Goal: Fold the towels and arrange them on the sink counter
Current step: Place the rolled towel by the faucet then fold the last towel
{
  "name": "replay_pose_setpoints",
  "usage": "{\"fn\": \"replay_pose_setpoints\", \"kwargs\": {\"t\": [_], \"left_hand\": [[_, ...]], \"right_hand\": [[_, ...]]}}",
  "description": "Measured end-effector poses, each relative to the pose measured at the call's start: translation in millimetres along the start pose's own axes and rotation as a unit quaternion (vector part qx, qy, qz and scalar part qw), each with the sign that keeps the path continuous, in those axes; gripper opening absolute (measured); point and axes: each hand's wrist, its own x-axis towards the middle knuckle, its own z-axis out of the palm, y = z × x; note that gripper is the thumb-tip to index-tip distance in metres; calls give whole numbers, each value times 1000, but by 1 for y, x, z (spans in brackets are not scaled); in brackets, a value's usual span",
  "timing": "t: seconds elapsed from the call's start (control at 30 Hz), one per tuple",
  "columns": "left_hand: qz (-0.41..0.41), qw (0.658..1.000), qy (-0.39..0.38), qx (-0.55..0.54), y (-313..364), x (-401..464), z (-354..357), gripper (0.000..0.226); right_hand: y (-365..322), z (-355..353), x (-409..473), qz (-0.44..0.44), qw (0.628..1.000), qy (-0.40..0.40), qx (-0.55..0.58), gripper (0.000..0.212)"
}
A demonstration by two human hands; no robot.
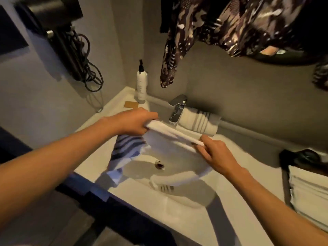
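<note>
I hold a white towel [174, 153] with grey stripes stretched over the sink basin [142, 167]. My left hand [132, 122] is shut on its upper left edge, and a striped end hangs below that hand. My right hand [215, 153] grips the upper right edge. The towel's lower part drapes down toward the basin's front rim. A folded white towel with grey stripes [198, 122] lies on the white sink counter [236, 148] behind the basin, just right of the tap.
A chrome tap [177, 109] stands behind the basin. A white pump bottle [141, 84] and a small brown card [131, 104] sit in the back left corner. A dark rack holding white towels [308, 189] is at right. Patterned cloth [177, 45] hangs overhead; a black hairdryer [58, 23] hangs left.
</note>
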Motion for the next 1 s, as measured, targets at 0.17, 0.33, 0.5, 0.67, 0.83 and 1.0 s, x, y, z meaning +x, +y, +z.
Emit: {"fn": "replay_pose_setpoints", "kwargs": {"t": [0.17,0.33,0.5,0.67,0.83,1.0], "left_hand": [[86,989,116,-26,74,15,-47,30],[120,976,183,10,130,30,-94,34],[132,957,256,36,184,53,-126,30],[155,924,336,95,253,91,-107,29],[195,955,213,65,257,91,23,17],[138,989,-39,39,243,52,183,36]], "right_hand": [[24,-100,-51,42,984,-126,-120,28],[59,-198,-112,174,965,-41,-193,30],[75,-289,-173,220,925,73,-302,20],[93,-340,-229,180,856,206,-439,24],[121,-274,-319,219,882,31,-416,39],[161,-120,-388,293,887,-147,-326,34]]}}
